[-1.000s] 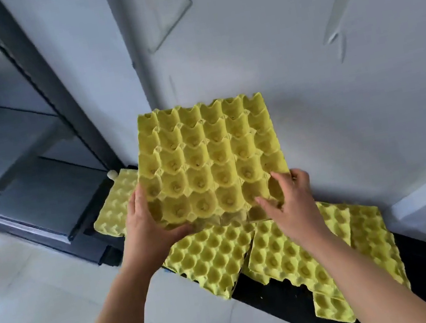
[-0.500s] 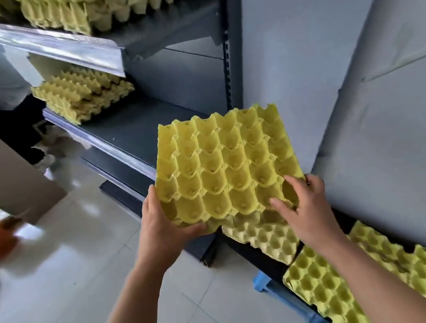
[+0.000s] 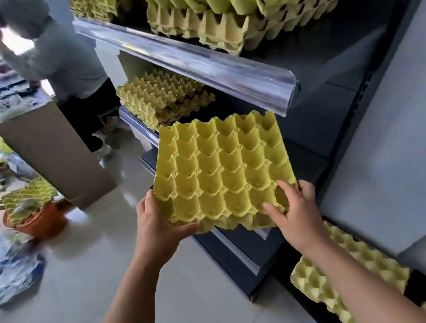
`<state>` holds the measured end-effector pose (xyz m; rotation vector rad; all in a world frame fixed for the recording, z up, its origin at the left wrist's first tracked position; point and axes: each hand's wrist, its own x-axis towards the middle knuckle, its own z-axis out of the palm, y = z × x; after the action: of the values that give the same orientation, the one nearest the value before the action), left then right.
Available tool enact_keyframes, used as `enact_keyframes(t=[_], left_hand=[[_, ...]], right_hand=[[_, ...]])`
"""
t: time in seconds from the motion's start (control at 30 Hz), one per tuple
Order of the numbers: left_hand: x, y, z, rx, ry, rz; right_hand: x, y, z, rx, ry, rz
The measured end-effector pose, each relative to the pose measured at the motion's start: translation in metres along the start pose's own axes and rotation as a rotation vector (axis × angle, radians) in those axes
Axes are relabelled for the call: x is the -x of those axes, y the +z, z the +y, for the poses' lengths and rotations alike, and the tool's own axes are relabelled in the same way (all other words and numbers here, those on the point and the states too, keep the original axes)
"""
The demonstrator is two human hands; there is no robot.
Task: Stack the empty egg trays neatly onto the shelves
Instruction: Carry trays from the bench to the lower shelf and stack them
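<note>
Gripping egg tray near corners: left hand, right hand; shelf rail near far edge.

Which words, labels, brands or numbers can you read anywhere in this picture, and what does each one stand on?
None can be read. The egg tray is blank, the clear shelf-edge strip shows no tags, and the clutter on the far counter is too blurred to tell.

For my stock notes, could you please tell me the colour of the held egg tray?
The egg tray is yellow, best seen in the head view.
</note>
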<state>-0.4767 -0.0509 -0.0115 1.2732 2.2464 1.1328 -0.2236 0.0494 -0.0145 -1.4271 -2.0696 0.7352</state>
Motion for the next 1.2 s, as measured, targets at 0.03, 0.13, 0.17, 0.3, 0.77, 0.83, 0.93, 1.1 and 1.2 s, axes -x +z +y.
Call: enact_keyframes(t=[0.03, 0.13, 0.17, 0.3, 0.77, 0.83, 0.93, 1.1, 1.2], left_hand=[[-0.012, -0.006, -0.005, 0.01, -0.009, 0.008], [-0.048, -0.022, -0.023, 0.043, -0.038, 0.026], [-0.057, -0.027, -0.027, 0.04, -0.041, 0.023], [-0.102, -0.049, -0.054, 0.058, -0.065, 0.027], [-0.318, -0.162, -0.143, 0.047, 0.083, -0.122], [-0.345, -0.173, -0.149, 0.05, 0.105, -0.155], [-0.383, -0.179, -0.155, 0.05, 0.134, -0.197], [-0.437, -0.176, -0.15, 0.118, 0.141, -0.245], [-0.472, -0.166, -0.15, 0.141, 0.168, -0.261]], right_hand=[[-0.013, 0.011, -0.007, -0.018, -0.001, -0.01], [-0.05, 0.041, -0.028, -0.047, -0.001, -0.05], [-0.059, 0.048, -0.034, -0.048, -0.001, -0.058], [-0.099, 0.084, -0.061, -0.034, -0.014, -0.081], [-0.211, 0.225, -0.2, -0.039, 0.131, 0.112], [-0.223, 0.236, -0.216, -0.025, 0.158, 0.143], [-0.243, 0.246, -0.232, -0.007, 0.2, 0.173], [-0.282, 0.256, -0.244, -0.002, 0.242, 0.198], [-0.306, 0.263, -0.245, 0.017, 0.266, 0.226]])
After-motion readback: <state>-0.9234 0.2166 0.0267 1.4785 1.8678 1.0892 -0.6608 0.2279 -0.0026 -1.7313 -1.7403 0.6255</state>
